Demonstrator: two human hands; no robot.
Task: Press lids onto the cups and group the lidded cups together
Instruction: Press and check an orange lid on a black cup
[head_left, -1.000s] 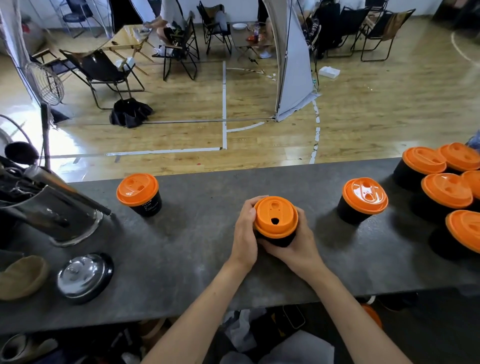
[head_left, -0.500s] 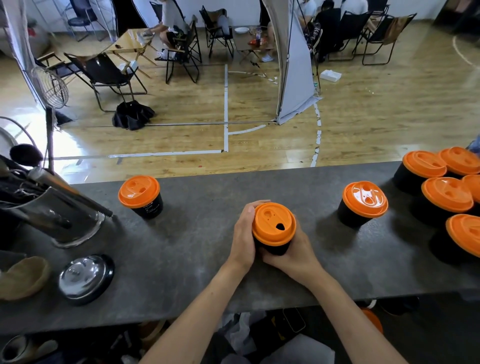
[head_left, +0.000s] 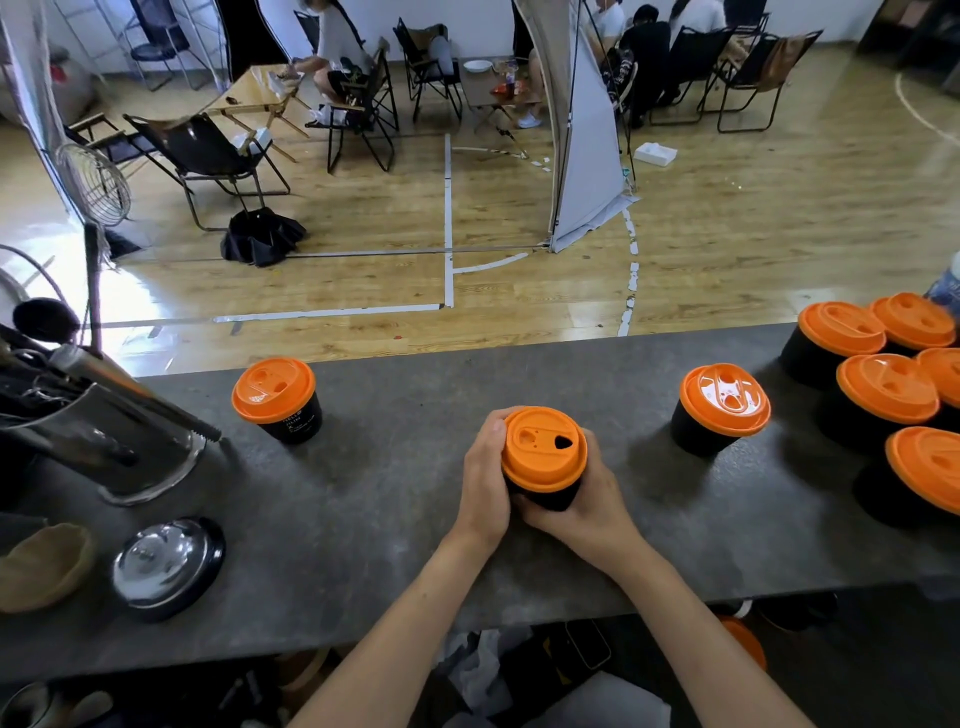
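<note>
Centrally, just below mid-frame, a black cup (head_left: 545, 493) with an orange lid (head_left: 543, 449) sits tilted on the grey counter (head_left: 395, 499), gripped by the left hand (head_left: 485, 480) and right hand (head_left: 589, 512). Lidded cups (head_left: 878, 395) cluster at right.

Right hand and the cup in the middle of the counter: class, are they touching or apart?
Touching. The head view shows the right hand wrapped around the black wall of the cup, its fingers pressed against it below the orange lid.
</note>
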